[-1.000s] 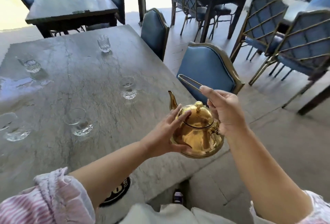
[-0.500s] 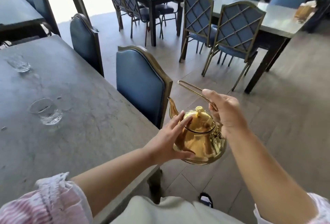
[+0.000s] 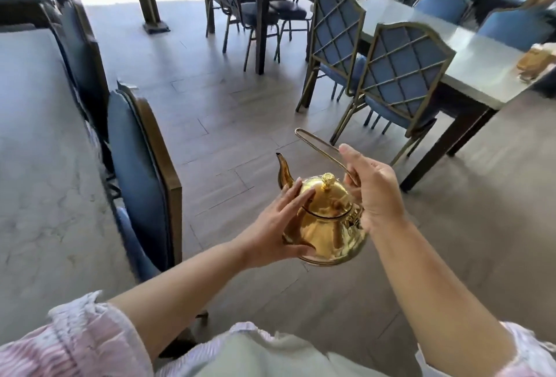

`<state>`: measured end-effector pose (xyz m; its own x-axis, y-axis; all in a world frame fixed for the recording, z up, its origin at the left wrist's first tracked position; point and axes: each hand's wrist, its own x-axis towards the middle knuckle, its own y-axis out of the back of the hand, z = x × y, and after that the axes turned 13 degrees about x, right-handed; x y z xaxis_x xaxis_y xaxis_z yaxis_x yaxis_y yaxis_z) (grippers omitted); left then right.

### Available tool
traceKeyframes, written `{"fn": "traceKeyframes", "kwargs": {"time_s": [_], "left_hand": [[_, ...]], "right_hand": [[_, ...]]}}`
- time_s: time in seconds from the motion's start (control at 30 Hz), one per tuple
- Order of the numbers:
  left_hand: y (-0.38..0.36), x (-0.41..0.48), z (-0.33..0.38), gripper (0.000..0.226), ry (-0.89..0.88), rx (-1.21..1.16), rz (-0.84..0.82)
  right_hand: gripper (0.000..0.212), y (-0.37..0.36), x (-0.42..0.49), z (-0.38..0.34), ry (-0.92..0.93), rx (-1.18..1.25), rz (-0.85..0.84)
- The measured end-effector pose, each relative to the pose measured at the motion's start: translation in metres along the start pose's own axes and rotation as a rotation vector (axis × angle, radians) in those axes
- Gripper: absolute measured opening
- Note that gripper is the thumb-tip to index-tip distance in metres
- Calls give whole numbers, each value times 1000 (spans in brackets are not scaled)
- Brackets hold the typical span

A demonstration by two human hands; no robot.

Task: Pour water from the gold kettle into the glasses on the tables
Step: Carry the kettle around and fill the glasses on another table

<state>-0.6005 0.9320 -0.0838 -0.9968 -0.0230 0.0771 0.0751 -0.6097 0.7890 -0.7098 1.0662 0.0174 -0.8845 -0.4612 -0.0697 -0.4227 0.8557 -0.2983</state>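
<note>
Right hand (image 3: 373,193): fingers curled round the thin handle (image 3: 319,148) of the kettle (image 3: 325,226).
Left hand (image 3: 270,232): fingers straight, flat against the kettle's side (thumb beneath).
Kettle: upright, in the air above the floor (image 3: 210,106), beside a blue chair (image 3: 138,166).

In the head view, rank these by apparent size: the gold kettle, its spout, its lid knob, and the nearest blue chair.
1. nearest blue chair, largest
2. gold kettle
3. spout
4. lid knob, smallest
The gaps are wide, so nearness doesn't blur the order.
</note>
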Motion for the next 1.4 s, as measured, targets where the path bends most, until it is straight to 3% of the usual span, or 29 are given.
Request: {"fn": "traceKeyframes", "kwargs": {"time_s": [0.2, 0.53, 0.93, 1.4], "left_hand": [[8, 79, -40, 72, 71, -152, 118], [46, 209, -103, 61, 277, -324, 450], [142, 329, -218, 65, 479, -134, 513], [290, 452, -412, 68, 730, -2, 720]], "right_hand": [[48, 5, 95, 10, -13, -2, -72], [51, -40, 278, 0, -78, 15, -329], [56, -136, 483, 18, -114, 33, -519], [55, -340, 739, 60, -228, 34, -866]]}}
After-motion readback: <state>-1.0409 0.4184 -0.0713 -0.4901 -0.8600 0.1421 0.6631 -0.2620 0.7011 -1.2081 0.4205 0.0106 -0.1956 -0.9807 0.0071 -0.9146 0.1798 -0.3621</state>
